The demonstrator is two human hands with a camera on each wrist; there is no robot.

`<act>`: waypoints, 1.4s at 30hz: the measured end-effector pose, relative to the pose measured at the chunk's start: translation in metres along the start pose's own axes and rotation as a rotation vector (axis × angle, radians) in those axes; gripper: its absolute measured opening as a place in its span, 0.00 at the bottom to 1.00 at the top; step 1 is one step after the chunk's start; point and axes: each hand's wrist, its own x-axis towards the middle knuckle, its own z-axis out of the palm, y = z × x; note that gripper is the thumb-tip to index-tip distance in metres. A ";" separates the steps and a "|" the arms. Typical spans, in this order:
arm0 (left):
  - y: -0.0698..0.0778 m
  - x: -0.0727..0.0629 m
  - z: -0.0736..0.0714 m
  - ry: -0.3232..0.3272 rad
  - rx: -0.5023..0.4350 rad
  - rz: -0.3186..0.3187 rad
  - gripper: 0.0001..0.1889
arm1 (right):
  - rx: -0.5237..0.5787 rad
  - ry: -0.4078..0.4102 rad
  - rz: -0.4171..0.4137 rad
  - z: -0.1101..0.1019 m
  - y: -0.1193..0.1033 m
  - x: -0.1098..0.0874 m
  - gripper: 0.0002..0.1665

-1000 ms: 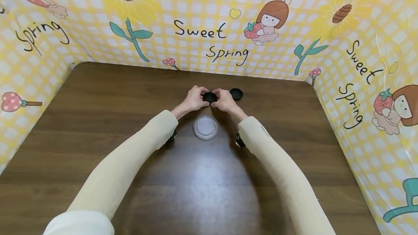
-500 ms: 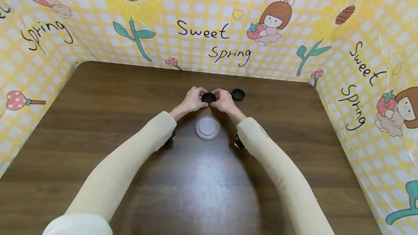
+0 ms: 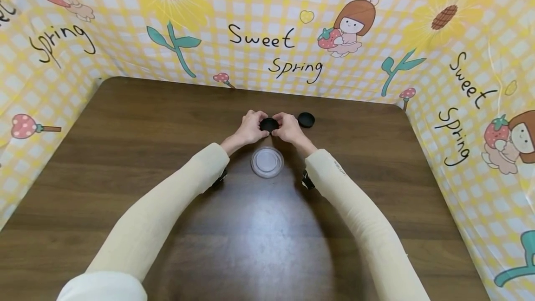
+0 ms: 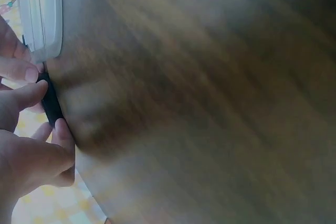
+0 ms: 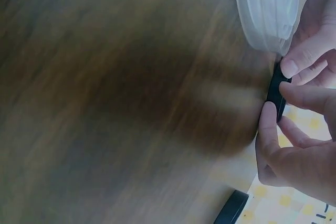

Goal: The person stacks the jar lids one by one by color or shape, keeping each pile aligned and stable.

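In the head view a shallow black round disc with a rim (image 3: 269,125) is held between the two hands. The left hand (image 3: 250,127) grips its left side with thumb and fingers, and the right hand (image 3: 288,128) pinches its right side the same way. Both wrist views show the disc (image 4: 51,100) edge-on, low at the tabletop, with fingertips on its rim. A second black disc (image 3: 306,120) lies just right of the right hand. Nearer the body, between the wrists, stands a clear round plastic container (image 3: 267,162), partly seen in the right wrist view too.
The dark brown wooden table (image 3: 138,166) has rounded far corners. A yellow checked cloth (image 3: 259,8) with printed flowers and figures rises behind it and along both sides. Glare lies on the tabletop close to the body.
The head view has shifted slightly. Both hands keep their hold on the disc, which is a little farther left of the second disc. The container stays in place.
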 end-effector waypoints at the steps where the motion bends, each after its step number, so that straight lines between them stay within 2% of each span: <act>1: 0.003 -0.001 -0.001 -0.015 0.003 -0.018 0.26 | 0.003 -0.002 0.003 0.000 0.001 0.000 0.28; 8: 0.010 -0.006 -0.004 -0.018 0.021 -0.030 0.29 | 0.022 -0.011 -0.001 -0.003 0.001 0.000 0.30; 13: 0.011 -0.008 -0.006 0.000 0.006 -0.034 0.29 | 0.008 -0.023 -0.038 -0.008 0.002 -0.003 0.31; 22: 0.007 -0.010 -0.007 0.025 0.017 -0.017 0.29 | 0.055 0.125 -0.078 -0.021 0.019 -0.017 0.24; 27: 0.011 -0.006 -0.010 0.040 0.014 0.001 0.29 | 0.080 0.160 -0.051 -0.030 0.029 -0.021 0.24; 33: 0.026 0.002 -0.006 0.048 0.020 0.015 0.28 | 0.088 0.205 -0.034 -0.040 0.045 -0.024 0.24; 42: 0.057 0.021 0.021 0.031 0.061 0.028 0.26 | 0.076 0.263 0.003 -0.055 0.063 -0.026 0.22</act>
